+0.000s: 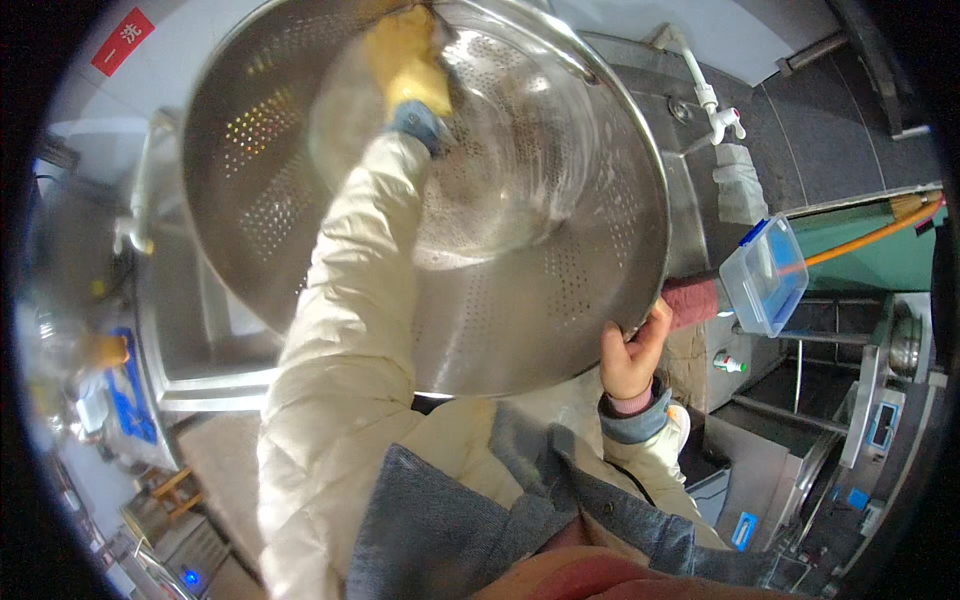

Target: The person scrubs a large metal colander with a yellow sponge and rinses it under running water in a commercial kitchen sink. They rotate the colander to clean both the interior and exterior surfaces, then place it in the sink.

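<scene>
A large perforated stainless-steel bowl or strainer is tilted towards me above a metal sink. My left hand, at the end of a cream padded sleeve with a denim cuff, reaches inside the bowl near its upper edge. Something yellow, a glove or a cloth, covers this hand; blur hides its fingers. Bare, my right hand pinches the bowl's lower right rim, thumb on the inner side and fingers partly behind the rim.
White taps stand at the left and upper right. A clear plastic box with blue clips, an orange hose and a dark pink cloth-like thing are beyond my right hand. Metal racks are lower right; a sink edge runs left.
</scene>
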Demonstrator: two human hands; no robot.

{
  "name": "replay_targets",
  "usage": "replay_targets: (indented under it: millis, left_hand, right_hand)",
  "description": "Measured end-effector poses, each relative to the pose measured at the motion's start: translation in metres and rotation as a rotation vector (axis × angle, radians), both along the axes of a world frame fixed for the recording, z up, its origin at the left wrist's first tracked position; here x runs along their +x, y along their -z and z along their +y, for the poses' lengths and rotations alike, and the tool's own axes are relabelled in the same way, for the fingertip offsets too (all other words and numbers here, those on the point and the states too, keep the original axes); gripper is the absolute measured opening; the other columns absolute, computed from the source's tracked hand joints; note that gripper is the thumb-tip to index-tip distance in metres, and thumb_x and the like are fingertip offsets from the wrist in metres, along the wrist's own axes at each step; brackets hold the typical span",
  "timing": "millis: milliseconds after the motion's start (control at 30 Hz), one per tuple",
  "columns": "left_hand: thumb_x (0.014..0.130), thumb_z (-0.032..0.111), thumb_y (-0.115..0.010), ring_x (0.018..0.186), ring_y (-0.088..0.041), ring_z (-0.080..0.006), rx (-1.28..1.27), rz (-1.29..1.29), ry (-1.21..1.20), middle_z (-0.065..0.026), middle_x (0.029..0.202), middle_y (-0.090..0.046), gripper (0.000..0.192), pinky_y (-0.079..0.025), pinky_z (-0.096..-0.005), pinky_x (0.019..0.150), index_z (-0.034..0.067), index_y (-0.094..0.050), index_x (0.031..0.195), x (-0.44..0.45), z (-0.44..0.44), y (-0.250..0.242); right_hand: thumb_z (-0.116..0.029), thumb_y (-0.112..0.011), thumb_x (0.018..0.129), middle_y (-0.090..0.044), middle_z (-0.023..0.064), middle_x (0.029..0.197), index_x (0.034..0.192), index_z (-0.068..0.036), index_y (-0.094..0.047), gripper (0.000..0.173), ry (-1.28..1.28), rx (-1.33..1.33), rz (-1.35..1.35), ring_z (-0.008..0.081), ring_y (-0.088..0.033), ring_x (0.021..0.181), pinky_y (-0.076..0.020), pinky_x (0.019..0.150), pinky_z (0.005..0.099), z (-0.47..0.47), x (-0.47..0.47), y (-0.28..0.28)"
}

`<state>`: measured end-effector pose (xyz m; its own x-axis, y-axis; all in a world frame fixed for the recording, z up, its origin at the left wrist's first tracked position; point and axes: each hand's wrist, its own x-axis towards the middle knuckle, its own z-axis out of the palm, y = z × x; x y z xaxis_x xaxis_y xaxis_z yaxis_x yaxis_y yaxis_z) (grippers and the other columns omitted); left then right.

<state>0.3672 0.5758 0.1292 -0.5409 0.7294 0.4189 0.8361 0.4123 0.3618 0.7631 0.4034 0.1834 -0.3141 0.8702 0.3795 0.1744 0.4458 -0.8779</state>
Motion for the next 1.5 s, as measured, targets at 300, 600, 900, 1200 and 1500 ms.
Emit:
replay_targets:
  millis: [300, 600, 900, 1200, 1500]
  left_hand:
    - [0.083, 0.014, -0.069, 0.085, -0.068, -0.0219, -0.127, 0.152, 0.938, -0.0080, 0.092, -0.070, 0.016, -0.056, -0.0334, 0.074, 0.015, -0.072, 0.099, 0.132, -0.055, 0.042]
    - [0.083, 0.017, -0.070, 0.085, -0.068, -0.0223, 0.048, 0.020, -0.067, -0.0082, 0.093, -0.070, 0.017, -0.056, -0.0338, 0.074, 0.014, -0.071, 0.100, -0.009, -0.013, 0.018]
    - [0.084, 0.020, -0.070, 0.085, -0.068, -0.0226, -0.146, 0.107, 0.853, -0.0084, 0.093, -0.070, 0.018, -0.056, -0.0342, 0.075, 0.013, -0.071, 0.101, 0.113, -0.082, 0.061]
    - [0.085, 0.023, -0.070, 0.085, -0.068, -0.0230, 0.054, -0.026, -0.176, -0.0086, 0.094, -0.071, 0.020, -0.056, -0.0346, 0.076, 0.012, -0.071, 0.101, -0.022, -0.050, 0.039]
    - [0.085, 0.026, -0.071, 0.085, -0.068, -0.0234, -0.123, 0.063, 0.734, -0.0089, 0.095, -0.071, 0.023, -0.056, -0.0351, 0.077, 0.011, -0.071, 0.102, 0.104, -0.070, 0.040]
  right_hand:
    - [0.008, -0.053, 0.078, -0.051, 0.0094, 0.120, 0.128, 0.001, -0.043, 0.051, -0.046, 0.024, 0.019, 0.0167, -0.050, 0.107, -0.0379, 0.098, 0.0304, -0.004, 0.000, -0.005]
    - [0.008, -0.053, 0.079, -0.053, 0.0081, 0.114, 0.125, 0.000, -0.044, 0.048, -0.038, 0.008, 0.033, 0.0149, -0.051, 0.102, -0.0393, 0.094, 0.0281, -0.005, -0.005, -0.004]
    - [0.006, -0.053, 0.078, -0.053, 0.0074, 0.112, 0.124, 0.000, -0.045, 0.048, -0.015, 0.022, 0.007, 0.0150, -0.051, 0.101, -0.0398, 0.092, 0.0279, -0.008, -0.007, -0.011]
    - [0.005, -0.054, 0.078, -0.051, 0.0065, 0.113, 0.127, -0.001, -0.044, 0.050, -0.005, 0.072, 0.002, 0.0148, -0.049, 0.099, -0.0385, 0.092, 0.0284, -0.011, -0.007, -0.009]
    - [0.005, -0.053, 0.078, -0.050, 0.0074, 0.118, 0.127, -0.001, -0.043, 0.051, 0.028, -0.027, 0.005, 0.0166, -0.049, 0.107, -0.0369, 0.098, 0.0305, -0.013, -0.009, -0.014]
